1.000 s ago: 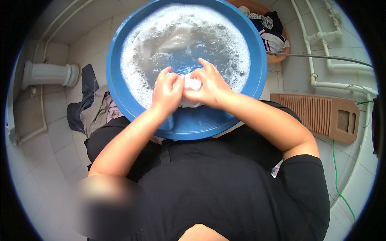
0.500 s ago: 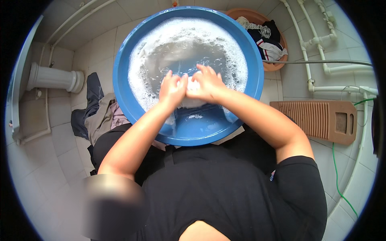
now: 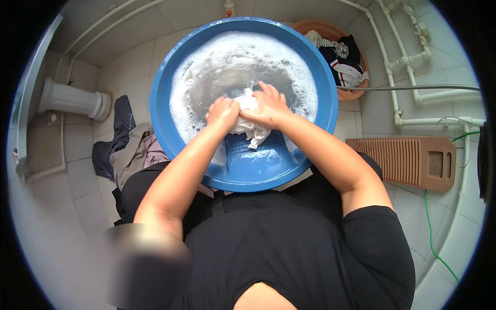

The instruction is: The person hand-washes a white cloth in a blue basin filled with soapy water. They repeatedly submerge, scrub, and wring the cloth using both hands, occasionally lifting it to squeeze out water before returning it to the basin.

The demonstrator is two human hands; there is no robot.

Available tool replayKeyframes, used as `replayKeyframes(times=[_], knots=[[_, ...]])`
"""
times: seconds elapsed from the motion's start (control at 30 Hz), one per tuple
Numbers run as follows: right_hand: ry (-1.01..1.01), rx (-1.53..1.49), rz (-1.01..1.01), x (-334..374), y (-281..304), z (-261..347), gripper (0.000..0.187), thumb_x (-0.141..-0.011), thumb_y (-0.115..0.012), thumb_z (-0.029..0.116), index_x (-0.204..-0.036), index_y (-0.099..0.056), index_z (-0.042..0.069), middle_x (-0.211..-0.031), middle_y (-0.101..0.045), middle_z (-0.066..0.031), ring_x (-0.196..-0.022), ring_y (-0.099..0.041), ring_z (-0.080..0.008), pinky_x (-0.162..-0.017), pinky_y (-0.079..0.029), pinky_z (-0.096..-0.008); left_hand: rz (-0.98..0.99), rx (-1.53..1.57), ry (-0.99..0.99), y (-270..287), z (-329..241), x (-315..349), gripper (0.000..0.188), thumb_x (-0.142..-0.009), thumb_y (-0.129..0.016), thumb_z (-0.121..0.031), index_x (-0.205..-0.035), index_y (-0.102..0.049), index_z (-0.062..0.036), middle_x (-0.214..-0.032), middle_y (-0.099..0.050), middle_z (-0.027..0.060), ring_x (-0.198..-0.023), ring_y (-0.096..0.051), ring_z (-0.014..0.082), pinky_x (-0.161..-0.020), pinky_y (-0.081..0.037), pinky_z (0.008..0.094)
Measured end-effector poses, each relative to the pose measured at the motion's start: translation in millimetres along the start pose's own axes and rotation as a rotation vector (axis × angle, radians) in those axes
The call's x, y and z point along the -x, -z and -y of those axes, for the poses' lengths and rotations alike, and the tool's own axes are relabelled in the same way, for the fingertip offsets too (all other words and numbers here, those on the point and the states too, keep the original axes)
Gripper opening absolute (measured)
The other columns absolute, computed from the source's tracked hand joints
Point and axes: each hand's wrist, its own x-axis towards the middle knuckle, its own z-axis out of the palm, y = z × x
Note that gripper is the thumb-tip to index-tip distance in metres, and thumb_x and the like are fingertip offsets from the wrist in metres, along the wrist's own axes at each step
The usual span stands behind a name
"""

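A person is wearing a black short-sleeved top (image 3: 289,243), and their bare forearms (image 3: 173,178) are spanning the near edge of a round blue tub (image 3: 326,77). Inside the tub's near side, a ridged blue slope (image 3: 258,163) is glistening wet. At its upper end, both hands are grasping a bunched white cloth (image 3: 253,133): the left hand (image 3: 223,113) is holding one side under curled fingers, while the right hand (image 3: 268,107) is gripping the other side by the thumb, its fingers spread forward. The cloth's loose end is hanging toward the slope (a crumpled tail, pointing back at the person). Beyond the hands, greyish water (image 3: 230,77) is lying ringed by white foam (image 3: 243,44). To the right, a brown washboard (image 3: 392,160) is resting; to the left, dark and beige garments (image 3: 129,150) are lying near a white pedestal (image 3: 75,99). Farther off, an orange-brown basin (image 3: 356,94) is holding clothes (image 3: 345,57), and white pipes (image 3: 390,67) are running along the wall.
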Motion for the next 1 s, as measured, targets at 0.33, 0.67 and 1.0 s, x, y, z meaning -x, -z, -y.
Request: replayKeyframes(times=[0.33, 0.67, 1.0], knots=[[0.002, -0.366, 0.020, 38, 17, 26, 0.022, -0.076, -0.056, 0.026, -0.061, -0.057, 0.011, -0.062, -0.057, -0.0052, -0.070, -0.056, -0.0298, -0.068, -0.042, -0.0441, -0.165, -0.054, -0.222, -18, -33, 65, 0.018, -0.085, -0.048, -0.023, -0.093, -0.051, -0.0069, -0.086, -0.056, 0.0141, -0.080, -0.054, 0.0350, -0.070, -0.042, 0.0448], [-0.361, -0.285, 0.281, 13, 27, 22, 0.045, -0.077, -0.052, 0.047, -0.095, -0.064, 0.007, -0.131, -0.042, -0.0180, -0.123, -0.037, -0.0338, -0.100, -0.026, -0.0465, -0.080, -0.110, -0.048, 5, -31, 45, 0.028, -0.081, -0.052, -0.027, -0.094, -0.059, -0.0045, -0.117, -0.049, 0.0172, -0.111, -0.045, 0.0352, -0.094, -0.036, 0.0441], [-0.408, -0.346, 0.272, 8, 21, 25, 0.031, -0.080, -0.048, 0.035, -0.080, -0.058, 0.006, -0.085, -0.061, -0.0152, -0.082, -0.058, -0.0342, -0.072, -0.044, -0.0427, -0.046, -0.085, -0.030, -2, -26, 29, 0.026, -0.081, -0.051, -0.033, -0.076, -0.057, -0.0078, -0.088, -0.061, 0.0124, -0.088, -0.056, 0.0325, -0.074, -0.043, 0.0425]])
